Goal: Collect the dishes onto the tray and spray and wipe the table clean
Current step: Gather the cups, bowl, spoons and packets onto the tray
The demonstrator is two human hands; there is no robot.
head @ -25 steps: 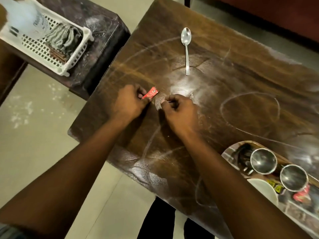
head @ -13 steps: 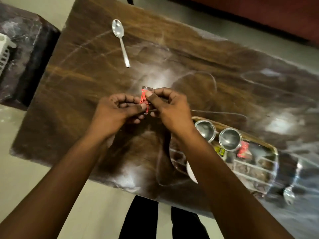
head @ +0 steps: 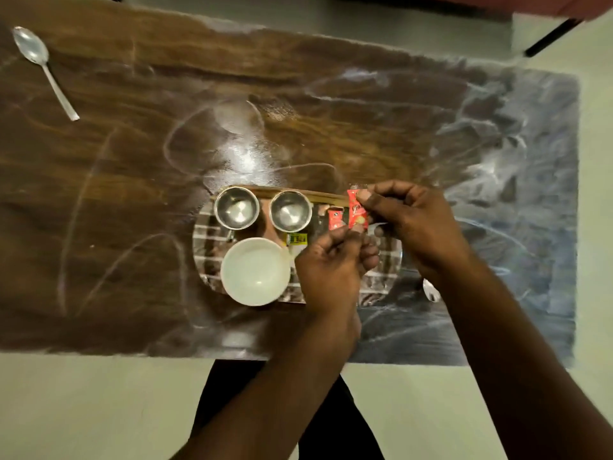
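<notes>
Red sachet [head: 357, 211] pinched at top by right hand [head: 416, 225], at bottom by left hand [head: 331, 272], above tray [head: 206, 229].

No legible print on red sachet [head: 357, 211]

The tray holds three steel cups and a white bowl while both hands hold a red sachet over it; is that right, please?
Not quite: the head view shows two cups, not three, on the tray. The rest stands: the bowl is on it, and the left hand and right hand hold the sachet over it.
</notes>
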